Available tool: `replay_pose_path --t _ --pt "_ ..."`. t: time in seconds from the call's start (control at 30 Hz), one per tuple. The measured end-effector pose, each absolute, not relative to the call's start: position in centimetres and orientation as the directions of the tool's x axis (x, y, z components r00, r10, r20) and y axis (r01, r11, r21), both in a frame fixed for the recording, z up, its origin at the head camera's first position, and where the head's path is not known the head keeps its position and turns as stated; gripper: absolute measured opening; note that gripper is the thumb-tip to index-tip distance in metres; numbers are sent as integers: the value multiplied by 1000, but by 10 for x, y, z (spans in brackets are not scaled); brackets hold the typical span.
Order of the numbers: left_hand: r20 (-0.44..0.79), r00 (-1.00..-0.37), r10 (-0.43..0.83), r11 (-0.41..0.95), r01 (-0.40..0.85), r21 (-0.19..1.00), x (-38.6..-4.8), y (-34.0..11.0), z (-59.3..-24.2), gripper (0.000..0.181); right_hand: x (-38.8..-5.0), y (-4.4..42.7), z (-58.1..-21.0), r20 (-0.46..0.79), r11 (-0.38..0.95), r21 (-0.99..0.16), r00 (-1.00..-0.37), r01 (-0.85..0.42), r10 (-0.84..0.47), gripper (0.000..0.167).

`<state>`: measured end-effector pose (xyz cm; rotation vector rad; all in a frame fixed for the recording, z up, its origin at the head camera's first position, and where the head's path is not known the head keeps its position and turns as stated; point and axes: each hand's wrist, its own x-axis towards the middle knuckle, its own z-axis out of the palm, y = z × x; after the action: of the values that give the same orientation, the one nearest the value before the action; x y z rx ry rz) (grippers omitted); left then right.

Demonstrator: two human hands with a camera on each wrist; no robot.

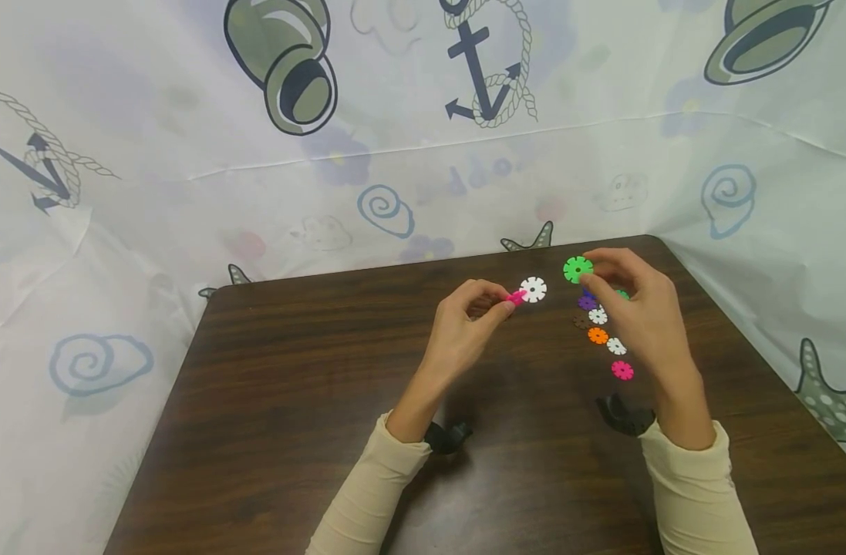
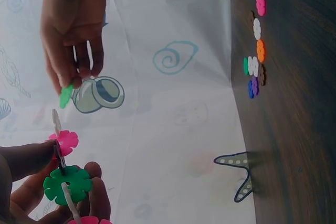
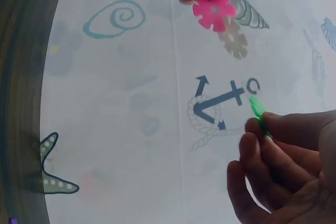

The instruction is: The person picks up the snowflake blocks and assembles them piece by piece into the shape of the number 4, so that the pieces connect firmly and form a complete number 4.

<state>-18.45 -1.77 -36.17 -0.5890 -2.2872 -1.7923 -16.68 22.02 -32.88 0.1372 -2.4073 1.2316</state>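
My left hand pinches a chain of notched discs; in the head view a pink disc and a white disc stick out past its fingertips. The left wrist view shows more of the chain, with a dark green disc below a pink one. My right hand holds a bright green disc between thumb and fingers, to the right of the white disc and apart from it.
Loose discs lie on the dark table under and beside my right hand, among them orange, pink, white and purple. A printed cloth hangs behind the table.
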Motion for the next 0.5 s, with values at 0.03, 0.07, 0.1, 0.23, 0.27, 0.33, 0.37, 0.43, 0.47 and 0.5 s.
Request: replay_pose_path --t 0.03,0.07,0.1,0.23,0.27,0.33,0.37,0.43,0.47,0.5 --pt "374 -906 197 196 410 891 -184 -18 -362 10 -166 218 -328 419 594 -755 -901 -277 112 29" --pt "375 -906 195 197 411 890 -184 -18 -361 10 -165 217 -328 421 588 -759 -900 -280 115 28" --pt "377 -906 192 196 412 890 -184 -18 -361 10 -165 215 -327 422 582 -762 -899 -283 116 28" --pt "382 -906 183 196 414 889 -184 -18 -360 10 -163 209 -327 435 572 -760 -895 -309 94 25" --pt "385 -905 180 198 416 887 -184 -18 -360 10 -163 208 -327 443 569 -757 -892 -323 84 24" --pt "387 -905 178 202 419 885 -184 -18 -360 10 -163 206 -328 461 567 -747 -885 -347 67 23" --pt "389 -904 177 206 420 884 -184 -18 -360 10 -163 205 -328 470 568 -742 -881 -357 60 23" --pt "390 -903 178 215 423 880 -184 -18 -359 11 -163 203 -329 490 564 -732 -871 -381 47 22" --pt "391 -903 179 218 424 879 -184 -18 -359 11 -163 203 -329 499 563 -727 -866 -393 41 21" --pt "392 -902 180 220 425 878 -184 -18 -359 11 -164 202 -330 509 561 -722 -860 -404 36 21"
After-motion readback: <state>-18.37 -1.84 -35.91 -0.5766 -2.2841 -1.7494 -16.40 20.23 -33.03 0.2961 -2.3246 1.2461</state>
